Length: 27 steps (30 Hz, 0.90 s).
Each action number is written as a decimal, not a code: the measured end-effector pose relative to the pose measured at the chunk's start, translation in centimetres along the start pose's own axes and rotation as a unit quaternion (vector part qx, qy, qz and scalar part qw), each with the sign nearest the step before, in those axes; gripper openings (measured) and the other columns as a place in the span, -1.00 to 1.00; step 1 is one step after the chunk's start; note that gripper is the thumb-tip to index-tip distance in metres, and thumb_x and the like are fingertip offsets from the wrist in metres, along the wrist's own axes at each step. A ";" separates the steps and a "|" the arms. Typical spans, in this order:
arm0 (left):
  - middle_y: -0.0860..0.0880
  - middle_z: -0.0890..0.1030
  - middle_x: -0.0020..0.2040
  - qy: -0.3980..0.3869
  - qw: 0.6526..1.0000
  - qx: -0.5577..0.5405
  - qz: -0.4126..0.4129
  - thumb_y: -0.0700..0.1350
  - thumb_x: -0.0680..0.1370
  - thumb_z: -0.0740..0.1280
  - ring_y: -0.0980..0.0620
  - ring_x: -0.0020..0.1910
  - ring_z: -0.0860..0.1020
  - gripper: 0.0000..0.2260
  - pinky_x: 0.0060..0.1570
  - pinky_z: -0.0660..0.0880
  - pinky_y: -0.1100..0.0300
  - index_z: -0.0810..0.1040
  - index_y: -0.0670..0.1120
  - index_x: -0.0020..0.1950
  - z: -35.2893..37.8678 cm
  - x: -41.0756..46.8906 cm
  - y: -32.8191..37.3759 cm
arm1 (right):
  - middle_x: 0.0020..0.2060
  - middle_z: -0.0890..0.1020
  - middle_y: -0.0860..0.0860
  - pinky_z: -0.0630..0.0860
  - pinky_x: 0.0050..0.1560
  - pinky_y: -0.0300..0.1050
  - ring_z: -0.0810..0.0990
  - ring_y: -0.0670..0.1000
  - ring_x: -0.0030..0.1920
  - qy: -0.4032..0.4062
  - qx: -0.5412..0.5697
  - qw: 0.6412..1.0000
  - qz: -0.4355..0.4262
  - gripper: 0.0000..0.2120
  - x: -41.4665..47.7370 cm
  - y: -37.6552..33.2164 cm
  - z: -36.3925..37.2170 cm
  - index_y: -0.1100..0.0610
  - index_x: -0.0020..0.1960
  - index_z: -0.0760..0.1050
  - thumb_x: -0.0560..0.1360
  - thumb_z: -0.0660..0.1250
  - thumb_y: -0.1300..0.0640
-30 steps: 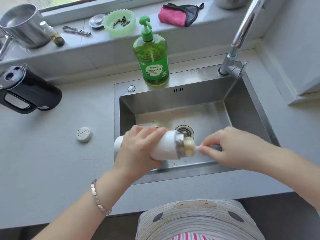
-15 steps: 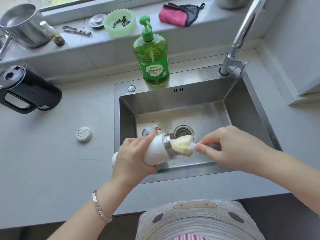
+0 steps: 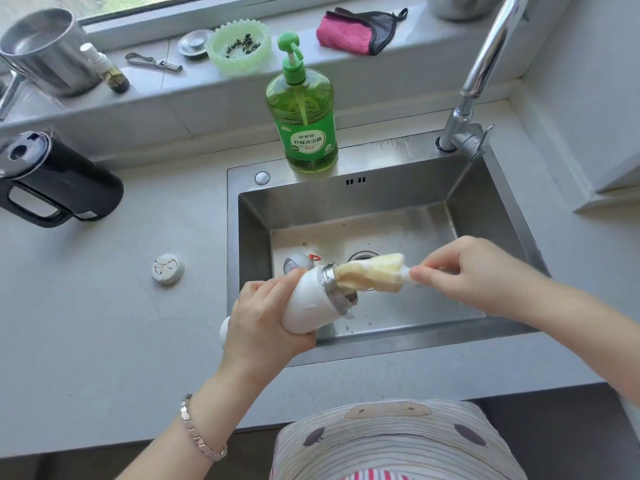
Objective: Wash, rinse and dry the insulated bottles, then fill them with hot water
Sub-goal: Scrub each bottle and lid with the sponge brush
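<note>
My left hand grips a small white insulated bottle over the front left of the sink, its steel mouth pointing right. My right hand pinches the handle of a yellow sponge brush, whose sponge head is almost wholly outside the bottle's mouth, only its tip still at the rim. A second bottle part with a steel face and red tab lies on the sink floor behind the bottle. A white round lid rests on the counter to the left.
A green dish soap pump bottle stands on the steel sink back rim, with the tap at the right. A black kettle lies on the left counter. The sill holds a steel pot, green bowl and pink cloth.
My right hand has drawn the sponge brush out of the bottle toward the right. My left hand has tilted the bottle's mouth upward and shifted it slightly left.
</note>
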<state>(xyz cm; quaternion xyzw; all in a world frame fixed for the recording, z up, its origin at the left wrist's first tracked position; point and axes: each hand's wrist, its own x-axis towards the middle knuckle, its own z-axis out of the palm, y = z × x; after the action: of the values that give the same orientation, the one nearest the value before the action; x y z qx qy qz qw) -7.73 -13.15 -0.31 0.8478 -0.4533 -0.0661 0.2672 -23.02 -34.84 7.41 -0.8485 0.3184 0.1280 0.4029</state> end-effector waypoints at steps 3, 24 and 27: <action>0.13 0.62 -0.03 -0.007 0.999 0.024 0.031 0.01 0.13 0.43 -0.07 -0.12 0.48 -0.38 -0.22 0.51 -0.09 0.41 0.14 0.18 0.1 0.4 0.1 | -0.61 0.36 -0.10 0.18 -0.40 -0.17 0.26 -0.09 -0.52 -0.067 -0.050 0.996 -0.037 -0.69 -0.9 -0.7 2.3 0.02 -0.26 0.60 0.49 0.24 -0.13; 0.28 0.55 -0.07 -0.041 0.999 -0.014 0.013 0.05 0.13 0.53 0.01 -0.08 0.44 -0.34 -0.19 0.41 0.10 0.40 0.17 0.19 0.0 0.5 1.5 | -0.59 0.41 -0.11 0.27 -0.42 -0.21 0.31 -0.14 -0.56 -0.099 0.018 0.995 -0.019 -0.71 0.5 -1.9 3.1 0.01 -0.18 0.59 0.49 0.22 -0.16; 0.36 0.41 -0.11 -0.045 0.993 -0.079 -0.080 -0.03 0.14 0.62 0.02 0.00 0.42 -0.29 -0.10 0.39 0.13 0.47 0.12 0.25 0.3 0.4 1.3 | -0.38 0.60 -0.16 0.50 -0.18 -0.18 0.52 -0.17 -0.38 -0.233 -0.022 0.972 -0.008 -0.85 0.4 -1.8 0.3 -0.27 0.05 0.40 0.51 0.18 -0.06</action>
<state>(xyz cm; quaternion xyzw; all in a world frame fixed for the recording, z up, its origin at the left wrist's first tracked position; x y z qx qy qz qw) -8.59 -14.17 0.20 0.8538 -0.3891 -0.1611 0.3062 -21.54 -33.91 8.12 -0.8062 0.2063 0.3262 0.4484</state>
